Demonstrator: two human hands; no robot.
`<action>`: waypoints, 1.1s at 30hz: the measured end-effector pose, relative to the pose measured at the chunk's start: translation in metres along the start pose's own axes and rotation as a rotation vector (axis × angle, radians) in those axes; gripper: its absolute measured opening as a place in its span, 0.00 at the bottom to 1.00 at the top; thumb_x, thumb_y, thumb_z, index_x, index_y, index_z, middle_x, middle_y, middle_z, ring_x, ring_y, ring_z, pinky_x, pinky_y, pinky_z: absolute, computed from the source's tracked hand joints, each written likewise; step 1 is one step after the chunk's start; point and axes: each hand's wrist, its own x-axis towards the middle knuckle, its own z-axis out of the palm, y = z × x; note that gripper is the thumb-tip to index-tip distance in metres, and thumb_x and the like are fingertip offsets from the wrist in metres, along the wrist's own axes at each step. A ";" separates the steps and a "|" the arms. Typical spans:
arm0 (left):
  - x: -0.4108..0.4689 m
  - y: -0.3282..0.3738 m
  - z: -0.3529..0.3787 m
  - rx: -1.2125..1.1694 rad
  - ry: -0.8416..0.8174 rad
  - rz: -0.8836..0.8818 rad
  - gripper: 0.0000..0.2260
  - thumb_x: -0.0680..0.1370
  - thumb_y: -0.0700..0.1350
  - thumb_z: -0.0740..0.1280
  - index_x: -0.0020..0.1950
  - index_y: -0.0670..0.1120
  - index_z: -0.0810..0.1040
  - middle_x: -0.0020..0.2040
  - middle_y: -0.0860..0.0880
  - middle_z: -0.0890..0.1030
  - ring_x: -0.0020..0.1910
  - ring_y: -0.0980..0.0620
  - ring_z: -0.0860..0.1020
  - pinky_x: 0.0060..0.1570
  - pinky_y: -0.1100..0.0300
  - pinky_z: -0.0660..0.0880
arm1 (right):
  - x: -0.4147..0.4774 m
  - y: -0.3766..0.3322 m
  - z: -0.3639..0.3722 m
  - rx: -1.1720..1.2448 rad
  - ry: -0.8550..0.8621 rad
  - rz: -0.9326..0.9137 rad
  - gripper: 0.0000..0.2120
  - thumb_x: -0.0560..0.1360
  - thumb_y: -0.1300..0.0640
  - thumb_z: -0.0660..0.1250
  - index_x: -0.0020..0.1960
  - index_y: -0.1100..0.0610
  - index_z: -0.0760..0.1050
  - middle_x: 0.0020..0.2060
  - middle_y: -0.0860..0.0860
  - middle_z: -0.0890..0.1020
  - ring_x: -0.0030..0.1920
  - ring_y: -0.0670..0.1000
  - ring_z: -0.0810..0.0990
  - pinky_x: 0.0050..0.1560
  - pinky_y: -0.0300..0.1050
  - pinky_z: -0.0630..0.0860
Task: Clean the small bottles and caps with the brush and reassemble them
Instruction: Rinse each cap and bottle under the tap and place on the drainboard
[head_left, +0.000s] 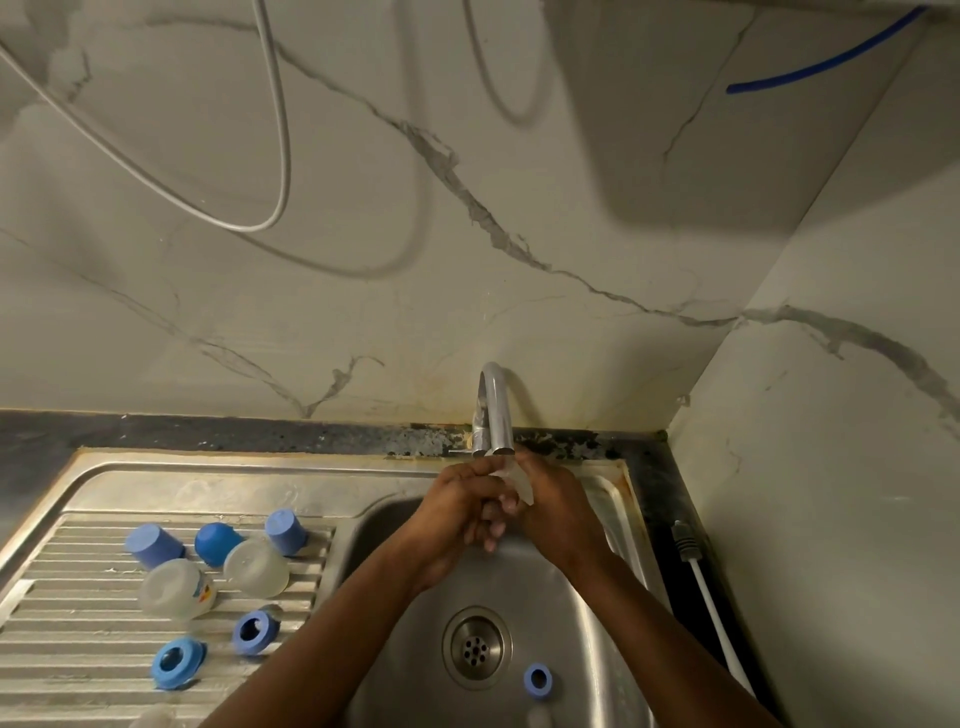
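Under the chrome tap (493, 410) both hands meet around a small clear bottle (517, 480). My left hand (462, 509) curls its fingers round it from the left, and my right hand (553, 512) grips it from the right. Most of the bottle is hidden by the fingers. On the ribbed drainboard (67, 623) lie two clear bottles (176, 590) (257, 566), three blue caps (153, 545) (217, 543) (285, 530) and two blue ring pieces (254, 631) (176, 662). Another blue ring (537, 679) lies in the sink basin (597, 649). No brush is in view.
The drain (475, 647) sits at the basin's centre. A white cable with a grey plug (691, 561) runs along the dark counter at the right. Marble-patterned walls close in behind and to the right. Grey cables hang on the back wall.
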 end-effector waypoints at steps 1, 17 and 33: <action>-0.002 0.002 0.002 -0.094 -0.034 -0.017 0.13 0.82 0.37 0.65 0.65 0.40 0.80 0.41 0.43 0.79 0.32 0.50 0.74 0.27 0.60 0.71 | 0.000 0.000 0.001 -0.002 -0.008 0.004 0.27 0.78 0.46 0.68 0.76 0.43 0.66 0.66 0.47 0.81 0.65 0.50 0.79 0.62 0.52 0.80; 0.002 0.010 -0.041 1.685 0.002 0.210 0.37 0.79 0.50 0.68 0.82 0.66 0.53 0.53 0.51 0.81 0.45 0.52 0.77 0.48 0.56 0.77 | -0.002 0.002 -0.009 0.043 -0.066 0.039 0.34 0.71 0.49 0.80 0.74 0.42 0.72 0.65 0.43 0.82 0.65 0.47 0.80 0.65 0.45 0.77; -0.008 -0.006 -0.059 1.533 0.340 0.419 0.24 0.80 0.54 0.68 0.76 0.57 0.69 0.65 0.54 0.77 0.52 0.54 0.79 0.49 0.57 0.79 | -0.002 0.005 0.022 0.228 -0.128 0.210 0.33 0.66 0.45 0.82 0.68 0.38 0.75 0.60 0.43 0.83 0.60 0.48 0.82 0.61 0.57 0.81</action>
